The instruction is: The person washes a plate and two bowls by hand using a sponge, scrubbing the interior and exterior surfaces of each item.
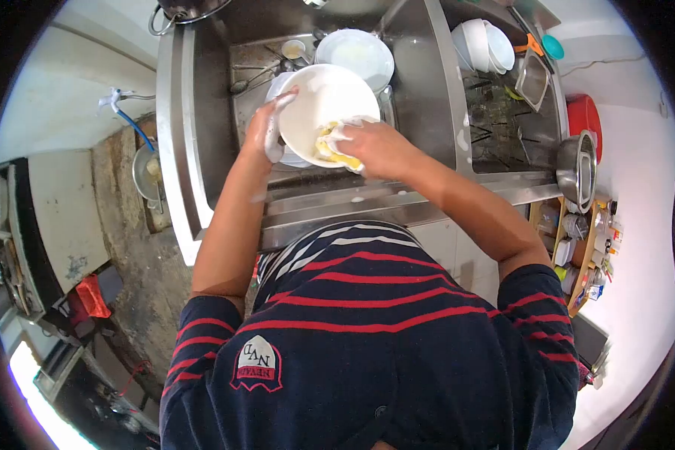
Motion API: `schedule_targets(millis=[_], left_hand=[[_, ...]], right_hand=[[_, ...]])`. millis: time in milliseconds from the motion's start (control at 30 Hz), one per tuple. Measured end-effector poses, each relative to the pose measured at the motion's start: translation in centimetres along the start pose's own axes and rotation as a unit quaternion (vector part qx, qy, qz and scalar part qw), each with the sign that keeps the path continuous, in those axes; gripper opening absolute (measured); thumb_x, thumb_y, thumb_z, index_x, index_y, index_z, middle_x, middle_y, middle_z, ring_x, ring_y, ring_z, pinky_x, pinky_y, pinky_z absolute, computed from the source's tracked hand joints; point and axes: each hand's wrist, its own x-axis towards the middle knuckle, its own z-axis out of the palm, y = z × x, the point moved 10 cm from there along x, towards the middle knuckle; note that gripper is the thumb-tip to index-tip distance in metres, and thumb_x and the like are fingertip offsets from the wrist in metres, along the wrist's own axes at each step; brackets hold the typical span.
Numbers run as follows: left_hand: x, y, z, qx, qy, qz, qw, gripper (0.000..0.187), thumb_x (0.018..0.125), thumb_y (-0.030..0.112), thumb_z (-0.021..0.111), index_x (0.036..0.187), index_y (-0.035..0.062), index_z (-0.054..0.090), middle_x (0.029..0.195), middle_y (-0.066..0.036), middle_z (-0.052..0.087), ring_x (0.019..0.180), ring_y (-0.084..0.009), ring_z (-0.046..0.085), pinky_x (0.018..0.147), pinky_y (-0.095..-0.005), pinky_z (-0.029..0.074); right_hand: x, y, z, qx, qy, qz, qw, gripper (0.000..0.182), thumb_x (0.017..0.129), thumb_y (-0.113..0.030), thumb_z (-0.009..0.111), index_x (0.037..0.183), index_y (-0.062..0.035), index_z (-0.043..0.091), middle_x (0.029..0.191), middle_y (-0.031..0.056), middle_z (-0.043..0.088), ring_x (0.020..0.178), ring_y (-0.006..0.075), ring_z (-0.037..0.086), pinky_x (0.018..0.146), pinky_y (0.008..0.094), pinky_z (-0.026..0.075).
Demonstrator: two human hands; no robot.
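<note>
A white bowl [311, 101] is held over the left sink basin, its inside facing up. My left hand [265, 129], wet with suds, grips its left rim. Pressed against the bowl's lower right inside and rim is a soapy yellow sponge [339, 154], held in my right hand [379, 148]. Foam covers the fingers of my right hand. Behind the bowl, a white plate [360, 56] lies in the basin. A small cup [293, 49] and some spoons [240, 86] are at the basin's back left.
White bowls [476, 46] stand in the right basin, near a metal tray [532, 80] and an orange-handled utensil [530, 45]. A steel bowl [575, 169] sits at the sink's right edge. A dark pot [187, 9] is at the back left. The sink's front edge [307, 225] lies before me.
</note>
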Motion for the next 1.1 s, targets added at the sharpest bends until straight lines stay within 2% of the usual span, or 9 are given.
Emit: schedule_targets(millis=[133,233,267,433,500,667,767,900,1100], left_hand=[[0.1,-0.9,0.9,0.034,0.007,0.111,0.993,0.042,0.077,0.025,0.066,0.112,0.0048,0.057,0.1,-0.011,0.059,0.101,-0.0248,0.057,0.085,-0.0348,0.048],[3.6,-4.7,-1.8,0.025,-0.01,0.016,1.0,0.037,0.076,0.024,0.063,0.107,0.0051,0.057,0.099,-0.012,0.058,0.096,-0.0247,0.058,0.08,-0.0352,0.049],[3.6,-4.7,-2.5,-0.038,-0.019,0.025,0.999,0.034,0.075,0.023,0.06,0.104,0.0055,0.058,0.094,-0.012,0.058,0.083,-0.0239,0.06,0.07,-0.0339,0.049],[1.1,-1.1,-2.6,0.061,0.023,0.04,0.997,0.041,0.077,0.032,0.057,0.103,0.0009,0.057,0.094,-0.017,0.06,0.09,-0.0295,0.062,0.072,-0.0397,0.053],[0.9,-1.4,-0.9,0.0,-0.014,0.057,0.998,0.036,0.081,0.03,0.056,0.104,0.0017,0.056,0.095,-0.015,0.059,0.09,-0.0274,0.061,0.073,-0.0376,0.052],[1.5,-4.0,0.7,0.025,-0.014,0.104,0.994,0.025,0.082,0.021,0.055,0.102,0.0068,0.052,0.092,-0.011,0.056,0.089,-0.0238,0.059,0.073,-0.0343,0.051],[1.9,-4.4,-0.1,-0.008,-0.031,0.116,0.993,0.025,0.081,0.02,0.058,0.101,0.009,0.049,0.091,-0.011,0.056,0.088,-0.0245,0.059,0.072,-0.0361,0.052],[0.2,-2.9,-0.4,-0.078,-0.01,0.034,0.996,0.041,0.077,0.036,0.059,0.104,0.0057,0.055,0.097,-0.012,0.056,0.094,-0.0273,0.057,0.083,-0.0385,0.048],[1.9,-2.6,-1.5,-0.057,-0.002,0.102,0.993,0.043,0.076,0.034,0.06,0.107,0.0049,0.056,0.101,-0.013,0.056,0.095,-0.0275,0.057,0.08,-0.0384,0.048]], right_hand=[[1.2,-0.5,-0.9,0.066,0.116,0.068,0.989,0.04,0.066,-0.014,0.07,0.105,-0.0088,0.062,0.109,0.0148,0.059,0.093,0.0342,0.061,0.08,0.0438,0.05],[1.6,0.1,-0.4,0.19,0.189,0.161,0.95,0.038,0.067,-0.013,0.069,0.103,-0.0085,0.061,0.106,0.015,0.059,0.09,0.034,0.062,0.078,0.043,0.051],[1.6,-0.5,0.5,0.156,0.175,0.128,0.964,0.043,0.064,-0.014,0.071,0.105,-0.0086,0.061,0.109,0.0157,0.059,0.095,0.0351,0.061,0.081,0.0429,0.051],[-0.1,0.5,-0.8,0.032,0.035,0.012,0.999,0.044,0.062,-0.01,0.073,0.104,-0.0092,0.06,0.105,0.0136,0.058,0.098,0.0344,0.059,0.081,0.0439,0.05],[-0.5,0.0,-1.2,-0.001,0.069,-0.03,0.997,0.031,0.069,-0.009,0.066,0.099,-0.0097,0.06,0.1,0.0118,0.058,0.094,0.0312,0.061,0.076,0.043,0.051],[0.5,1.0,-2.5,0.157,0.236,0.175,0.943,0.031,0.07,-0.013,0.068,0.1,-0.0076,0.063,0.102,0.015,0.06,0.093,0.0353,0.061,0.079,0.0439,0.05],[0.8,0.1,-2.2,0.167,0.249,0.154,0.942,0.033,0.072,-0.018,0.069,0.102,-0.0072,0.065,0.106,0.0184,0.06,0.094,0.0374,0.06,0.082,0.0445,0.049],[-0.4,-0.3,-2.8,0.098,0.177,0.046,0.978,0.033,0.076,-0.025,0.066,0.104,-0.0075,0.066,0.105,0.0203,0.059,0.092,0.0383,0.06,0.082,0.046,0.049],[0.9,0.6,-2.3,0.133,0.07,0.133,0.98,0.028,0.079,-0.017,0.058,0.103,-0.004,0.066,0.111,0.0214,0.057,0.099,0.038,0.058,0.086,0.048,0.047]])
